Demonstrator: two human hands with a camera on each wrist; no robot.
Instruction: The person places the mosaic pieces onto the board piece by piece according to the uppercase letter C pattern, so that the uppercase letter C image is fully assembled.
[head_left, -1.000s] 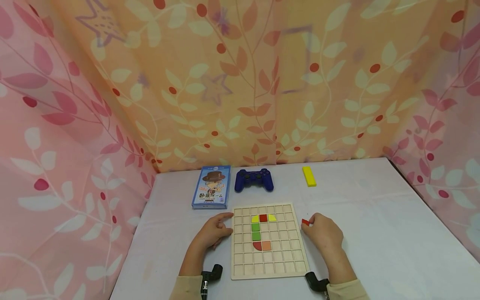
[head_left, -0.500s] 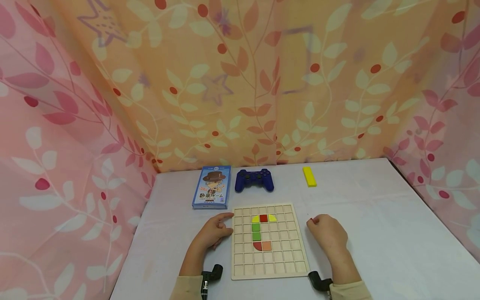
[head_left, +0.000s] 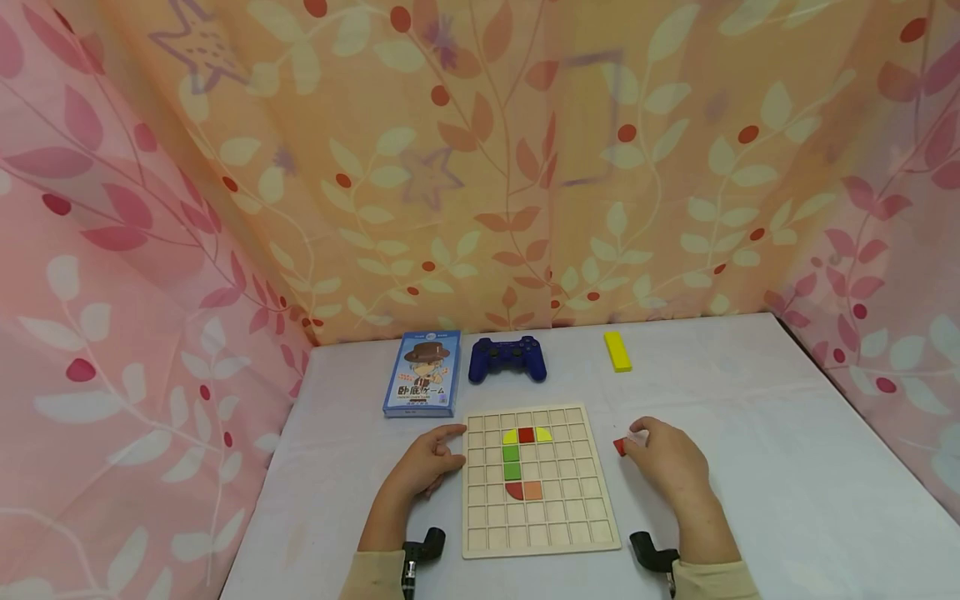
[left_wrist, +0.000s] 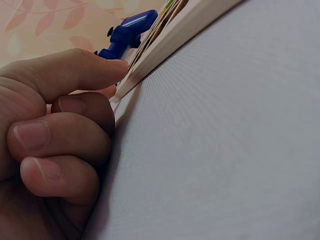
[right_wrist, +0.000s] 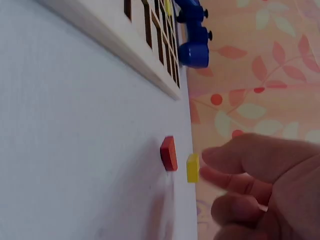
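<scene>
A square wooden grid board (head_left: 555, 533) lies on the white table. In its cells sit yellow, red, green and orange pieces, such as a green square (head_left: 512, 472). My left hand (head_left: 426, 463) is at the board's left side, index finger and thumb touching its edge; the left wrist view shows the other fingers (left_wrist: 60, 135) curled below. Right of the board, a small red piece (right_wrist: 169, 153) lies on the table. My right hand (head_left: 670, 462) is just beside it, and in the right wrist view thumb and index finger are apart from the piece with nothing between them.
Behind the board are a blue boxed game (head_left: 423, 375) and a dark blue game controller (head_left: 508, 360). A yellow bar (head_left: 618, 352) lies farther back on the right. Patterned curtains (head_left: 480, 167) enclose the table at the back and sides.
My right hand has shifted rightward, away from the board, and let go of the red piece, which now lies on the table. The left hand and board have stayed put.
</scene>
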